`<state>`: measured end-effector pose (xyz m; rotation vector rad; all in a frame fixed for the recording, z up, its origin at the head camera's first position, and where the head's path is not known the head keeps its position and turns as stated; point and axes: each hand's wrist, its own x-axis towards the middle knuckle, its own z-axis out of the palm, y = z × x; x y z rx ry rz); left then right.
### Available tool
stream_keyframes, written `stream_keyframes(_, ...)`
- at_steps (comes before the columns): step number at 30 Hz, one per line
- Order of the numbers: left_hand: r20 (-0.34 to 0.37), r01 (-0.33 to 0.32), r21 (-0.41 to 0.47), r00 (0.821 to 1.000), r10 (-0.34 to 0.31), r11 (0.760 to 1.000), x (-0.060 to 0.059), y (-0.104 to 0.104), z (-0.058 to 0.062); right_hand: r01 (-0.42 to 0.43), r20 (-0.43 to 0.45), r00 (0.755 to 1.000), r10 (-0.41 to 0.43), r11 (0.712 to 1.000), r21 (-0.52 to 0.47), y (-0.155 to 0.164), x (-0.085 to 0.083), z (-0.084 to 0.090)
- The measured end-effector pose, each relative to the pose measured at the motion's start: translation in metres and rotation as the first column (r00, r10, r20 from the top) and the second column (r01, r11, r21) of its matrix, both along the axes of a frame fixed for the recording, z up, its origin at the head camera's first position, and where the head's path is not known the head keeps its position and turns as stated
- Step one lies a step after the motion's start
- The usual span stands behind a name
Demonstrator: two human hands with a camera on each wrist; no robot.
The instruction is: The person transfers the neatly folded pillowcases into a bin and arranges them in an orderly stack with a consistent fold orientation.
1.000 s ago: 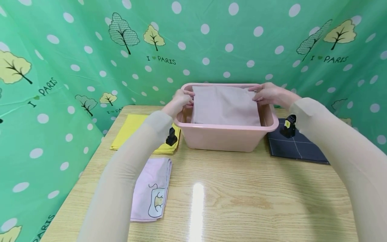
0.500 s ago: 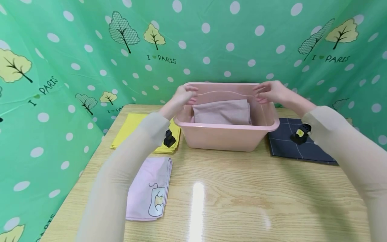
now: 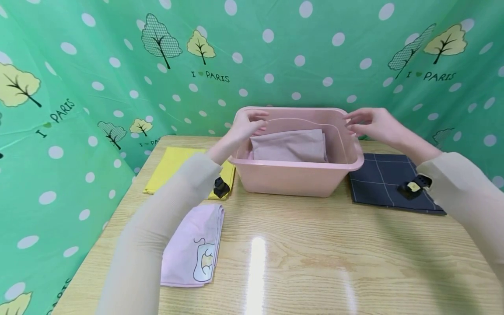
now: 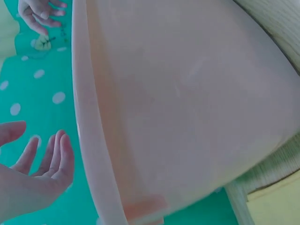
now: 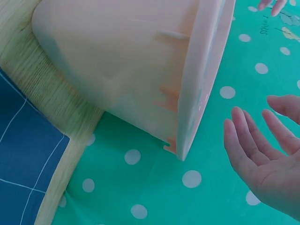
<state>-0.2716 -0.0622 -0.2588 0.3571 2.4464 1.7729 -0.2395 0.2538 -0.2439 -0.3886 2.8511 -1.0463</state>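
A pink plastic tub [image 3: 299, 177] stands at the back middle of the wooden table, with a folded beige cloth [image 3: 289, 145] lying inside it. My left hand [image 3: 250, 124] hovers over the tub's left rim, fingers relaxed and holding nothing. My right hand [image 3: 372, 124] hovers over the right rim, also empty. In the left wrist view my left hand [image 4: 35, 173] is beside the tub's rim [image 4: 91, 136] with straight fingers. The right wrist view shows my right hand [image 5: 265, 154] open, apart from the tub's rim [image 5: 201, 79].
A folded yellow cloth [image 3: 177, 168] lies left of the tub. A dark checked cloth [image 3: 390, 181] lies to its right. A pink cloth with a cartoon print [image 3: 194, 249] sits near the table's front left. Green polka-dot sheeting [image 3: 98, 65] walls the table on three sides.
A second ago both hands held the beige cloth above the tub. They let it go; it now lies in the tub, and both hands have lifted and drawn back, the right moving outward.
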Motion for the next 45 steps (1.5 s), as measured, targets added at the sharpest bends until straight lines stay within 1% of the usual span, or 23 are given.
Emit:
stream_keyframes(3,-0.025,0.038,0.003,0.999,-0.038,0.999,0.008,0.005,0.0,0.005,-0.027,1.0,-0.004,1.0,0.03,0.004,0.006,0.0)
stream_keyframes(8,-0.037,0.104,0.021,0.994,-0.103,0.994,0.019,0.015,0.0,0.016,-0.054,0.998,-0.014,0.999,0.041,0.01,0.013,-0.002)
stream_keyframes(12,-0.053,0.131,0.054,0.99,-0.128,0.99,0.027,0.022,-0.001,0.046,-0.057,0.997,-0.043,0.998,0.049,0.016,0.019,-0.004)
stream_keyframes(15,-0.085,0.153,0.06,0.985,-0.148,0.986,0.033,0.028,-0.001,0.059,-0.05,0.997,-0.057,0.998,0.039,0.023,0.024,-0.005)
stream_keyframes(20,-0.138,0.212,0.077,0.97,-0.201,0.974,0.042,0.038,-0.003,0.066,-0.046,0.997,-0.065,0.998,0.015,0.033,0.032,-0.007)
stream_keyframes(26,-0.228,0.264,0.05,0.942,-0.246,0.963,0.051,0.049,-0.006,0.076,-0.049,0.996,-0.076,0.997,0.009,0.043,0.041,-0.009)
stream_keyframes(28,-0.218,0.272,0.04,0.941,-0.257,0.961,0.06,0.052,-0.001,0.079,-0.05,0.996,-0.079,0.997,0.007,0.046,0.043,-0.01)
stream_keyframes(33,-0.207,0.3,0.043,0.936,-0.285,0.953,0.067,0.061,-0.005,0.091,-0.061,0.994,-0.091,0.996,0.0,0.052,0.05,-0.014)
stream_keyframes(35,-0.229,0.319,0.049,0.926,-0.301,0.946,0.063,0.065,-0.014,0.101,-0.059,0.993,-0.101,0.995,-0.006,0.054,0.053,-0.016)
stream_keyframes(38,-0.262,0.347,0.049,0.91,-0.323,0.937,0.067,0.07,-0.018,0.115,-0.053,0.992,-0.115,0.993,-0.015,0.056,0.057,-0.019)
stream_keyframes(41,-0.285,0.367,0.056,0.897,-0.337,0.929,0.072,0.075,-0.021,0.12,-0.06,0.991,-0.122,0.992,-0.031,0.059,0.061,-0.021)
stream_keyframes(45,-0.278,0.391,0.085,0.893,-0.355,0.917,0.079,0.082,-0.024,0.127,-0.073,0.989,-0.13,0.991,-0.04,0.064,0.067,-0.025)
